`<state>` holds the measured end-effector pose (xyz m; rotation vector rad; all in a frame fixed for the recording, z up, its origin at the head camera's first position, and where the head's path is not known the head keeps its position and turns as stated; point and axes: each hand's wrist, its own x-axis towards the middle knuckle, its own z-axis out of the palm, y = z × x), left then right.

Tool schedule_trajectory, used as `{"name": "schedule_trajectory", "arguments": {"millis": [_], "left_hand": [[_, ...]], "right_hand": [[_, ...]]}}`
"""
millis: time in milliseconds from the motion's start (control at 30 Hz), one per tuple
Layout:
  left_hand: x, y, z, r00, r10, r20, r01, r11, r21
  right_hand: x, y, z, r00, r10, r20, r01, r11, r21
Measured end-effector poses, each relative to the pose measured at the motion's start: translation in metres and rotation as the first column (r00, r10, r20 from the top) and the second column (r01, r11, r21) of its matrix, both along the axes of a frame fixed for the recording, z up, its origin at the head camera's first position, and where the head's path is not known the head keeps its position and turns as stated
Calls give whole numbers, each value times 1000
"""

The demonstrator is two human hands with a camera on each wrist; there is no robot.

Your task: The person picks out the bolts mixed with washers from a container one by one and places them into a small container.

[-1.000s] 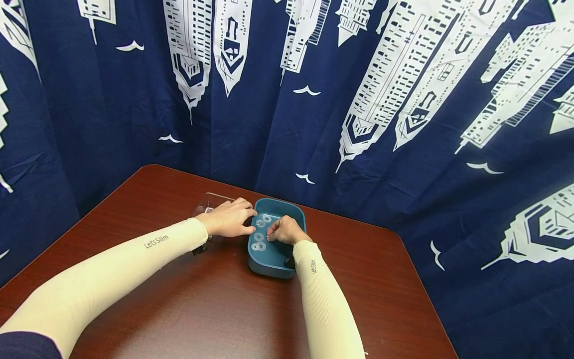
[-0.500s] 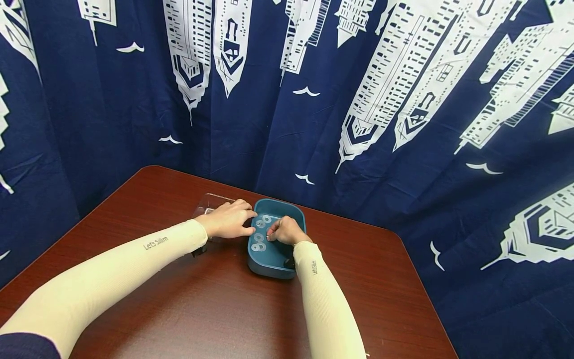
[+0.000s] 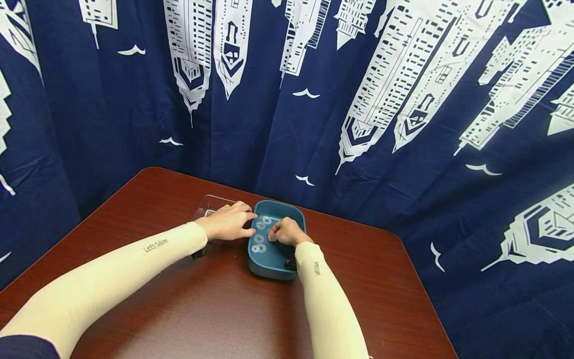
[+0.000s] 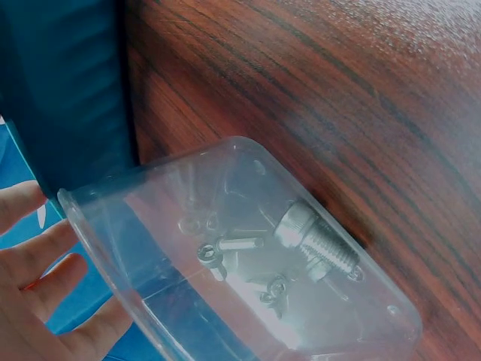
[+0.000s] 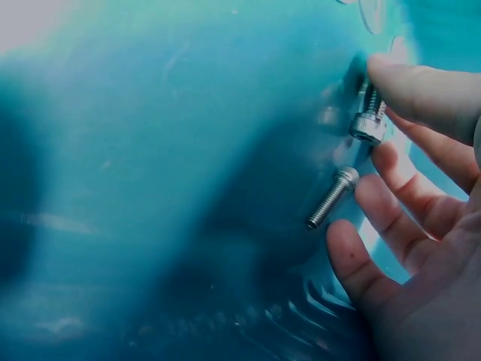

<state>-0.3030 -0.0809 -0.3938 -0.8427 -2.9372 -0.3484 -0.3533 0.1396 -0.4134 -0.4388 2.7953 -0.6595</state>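
Inside the blue bin (image 3: 269,269), my right hand (image 3: 289,232) reaches down to the floor. The right wrist view shows its thumb and index finger pinching a socket head screw (image 5: 368,126), head downward in that view. A second, thinner screw (image 5: 333,198) lies close to the other fingertips. Translucent rings, like washers (image 3: 258,239), lie along the bin's left side. My left hand (image 3: 227,221) has its fingers spread at the bin's left rim; whether they press on it I cannot tell. Under that wrist is a clear plastic box (image 4: 346,301) holding several screws, one much thicker (image 4: 323,241).
Bin and clear box stand side by side near the back of the brown table (image 3: 202,299). A dark blue curtain (image 3: 251,134) with white building prints hangs right behind the table's edge. The bin's walls rise around my right hand.
Very little differs. My right fingertips have shifted slightly within the bin. The left hand, bin and clear box stay in place.
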Motion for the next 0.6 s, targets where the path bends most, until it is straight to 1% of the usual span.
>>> {"name": "schedule_trajectory", "arguments": {"millis": [300,600], "left_hand": [[1,2,4,1000,-4,-14,4,1000,-9],[2,3,5,1000,-3,-26,2,999,-44]], "right_hand": [[-1,3,7,1000,23,6,-23,1000,-6],[-2,3,13,999,39,-12,-39,999,-15]]}}
